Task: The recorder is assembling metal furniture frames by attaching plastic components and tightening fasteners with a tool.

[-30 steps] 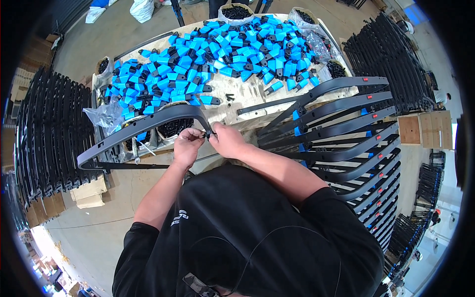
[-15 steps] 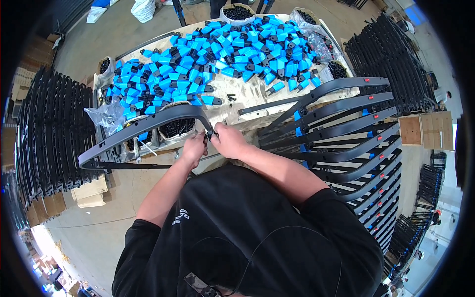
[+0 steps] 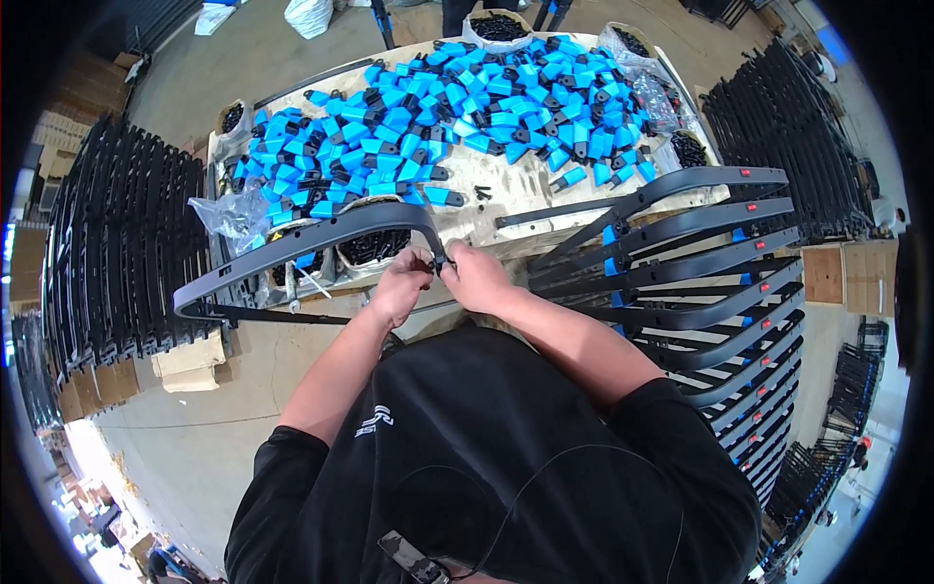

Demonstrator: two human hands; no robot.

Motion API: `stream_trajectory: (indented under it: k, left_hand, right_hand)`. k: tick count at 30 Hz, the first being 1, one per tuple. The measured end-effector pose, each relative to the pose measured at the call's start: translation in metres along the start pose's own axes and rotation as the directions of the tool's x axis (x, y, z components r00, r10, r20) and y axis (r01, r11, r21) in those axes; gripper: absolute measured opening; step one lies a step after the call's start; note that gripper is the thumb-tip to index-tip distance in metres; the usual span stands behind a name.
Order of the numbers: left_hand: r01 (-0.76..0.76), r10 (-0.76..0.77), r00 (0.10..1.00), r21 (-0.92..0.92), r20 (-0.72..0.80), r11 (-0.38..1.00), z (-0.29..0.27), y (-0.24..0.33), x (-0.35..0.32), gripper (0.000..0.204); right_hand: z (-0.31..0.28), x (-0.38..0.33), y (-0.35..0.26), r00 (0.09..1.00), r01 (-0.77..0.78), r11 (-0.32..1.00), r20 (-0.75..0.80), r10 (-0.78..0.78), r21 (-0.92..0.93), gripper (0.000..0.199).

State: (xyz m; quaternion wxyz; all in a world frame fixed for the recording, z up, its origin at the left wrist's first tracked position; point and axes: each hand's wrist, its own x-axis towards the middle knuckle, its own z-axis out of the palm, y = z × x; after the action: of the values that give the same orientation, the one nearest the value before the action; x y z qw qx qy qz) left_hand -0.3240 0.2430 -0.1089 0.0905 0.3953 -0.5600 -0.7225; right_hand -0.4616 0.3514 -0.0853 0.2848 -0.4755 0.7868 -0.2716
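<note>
A bent dark-grey metal frame point(image 3: 292, 239) lies across in front of me, with one long curved bar ending between my hands. My right hand point(image 3: 477, 279) is closed on the end of this bar, with the thumb against a small black fitting there. Just left of it, my left hand point(image 3: 402, 287) is closed with its fingers curled near the same bar end. What it pinches, if anything, is too small and hidden to name. Behind the frame stands an open bag of small black parts point(image 3: 372, 247).
Blue-and-black plastic pieces point(image 3: 467, 102) are heaped on the worktable point(image 3: 520, 185). More bags of black parts point(image 3: 498, 26) stand along its edges. Several similar frames point(image 3: 700, 313) with red marks are stacked close on my right. Tall stacks of black frames point(image 3: 126, 243) stand at left and far right.
The whole view has shifted, so everything sits further right in the picture. My left hand has drawn slightly away from the bar end; my right hand stays on it.
</note>
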Motion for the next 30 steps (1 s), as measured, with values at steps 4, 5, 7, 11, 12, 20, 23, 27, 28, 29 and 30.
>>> stream_trajectory:
  k: [4,5,7,11,12,20,23,27,28,29,30]
  left_hand:
    - [0.322,-0.32,0.946,0.056,-0.046,0.945,-0.007,-0.006,0.008,0.028]
    - [0.377,-0.368,0.924,-0.105,0.1,0.92,-0.014,-0.014,0.012,0.031]
    - [0.414,-0.382,0.907,-0.208,0.178,0.886,-0.016,-0.021,0.016,0.032]
    - [0.229,-0.228,0.973,-0.015,0.043,0.973,-0.012,-0.018,0.011,0.026]
    - [0.228,-0.227,0.973,-0.014,0.032,0.974,-0.015,-0.02,0.01,0.026]
    - [-0.266,0.383,0.923,0.664,-0.033,0.698,-0.032,0.001,-0.004,0.023]
    - [-0.123,0.633,0.764,0.936,-0.124,0.331,-0.096,0.027,-0.006,0.018]
    - [0.28,0.364,0.882,0.954,-0.3,0.109,-0.183,0.041,-0.005,0.045]
    - [0.285,0.287,0.91,0.954,-0.301,0.098,-0.194,0.041,-0.004,0.049]
    - [0.272,0.295,0.911,0.957,-0.29,0.102,-0.2,0.037,-0.001,0.049]
    - [0.213,0.359,0.909,0.976,-0.212,0.037,-0.206,0.032,0.001,0.05]
  right_hand:
    - [0.0,0.0,-0.002,1.0,-0.012,1.0,0.006,0.012,-0.001,0.025]
    - [0.0,0.0,-0.004,1.0,-0.008,1.0,0.01,0.008,-0.004,0.025]
    - [0.002,0.0,-0.002,1.0,-0.005,1.0,0.008,0.005,-0.001,0.025]
    - [0.002,-0.001,-0.004,1.0,-0.008,1.0,0.009,0.008,-0.013,0.026]
    - [0.003,-0.001,-0.003,1.0,-0.001,1.0,0.0,0.001,-0.014,0.027]
    - [0.0,-0.006,0.0,0.998,-0.027,0.983,-0.051,0.037,0.179,0.029]
    - [0.026,-0.02,0.04,0.972,-0.136,0.896,-0.118,0.204,0.422,0.034]
    - [0.06,-0.059,0.073,0.918,-0.308,0.837,-0.09,0.387,0.453,0.03]
    - [0.065,-0.067,0.07,0.917,-0.304,0.84,-0.1,0.385,0.449,0.03]
    - [0.069,-0.075,0.065,0.909,-0.351,0.811,-0.037,0.414,0.468,0.031]
    - [0.075,-0.08,0.059,0.897,-0.397,0.781,0.026,0.441,0.482,0.031]
